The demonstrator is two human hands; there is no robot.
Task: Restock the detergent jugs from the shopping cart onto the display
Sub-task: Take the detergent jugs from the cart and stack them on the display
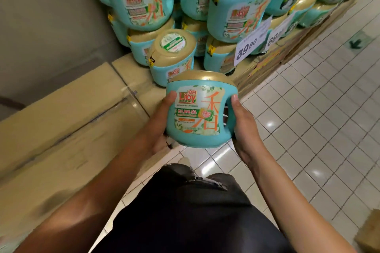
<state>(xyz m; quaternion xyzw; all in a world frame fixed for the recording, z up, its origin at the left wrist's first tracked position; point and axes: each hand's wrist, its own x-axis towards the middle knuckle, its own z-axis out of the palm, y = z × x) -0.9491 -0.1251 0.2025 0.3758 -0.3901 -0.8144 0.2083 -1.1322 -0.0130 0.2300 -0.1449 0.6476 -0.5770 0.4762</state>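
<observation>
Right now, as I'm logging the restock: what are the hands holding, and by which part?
Both hold one teal detergent jug: the left hand grips its left side, the right hand its handle side.

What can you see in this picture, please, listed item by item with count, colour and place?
held jug: one, teal with gold lid, in front of the display
stacked jugs: many, exact count unclear, teal with gold lids, piled on the display
price cards: two, white with dark figures, at the stack's right front
cardboard base: tan, under and left of the stack
floor: white tiles, right
arrow mark: one, green, on the floor, upper right
box: one, brown, bottom right corner
left hand: grips the held jug's left side
right hand: grips its handle side
</observation>
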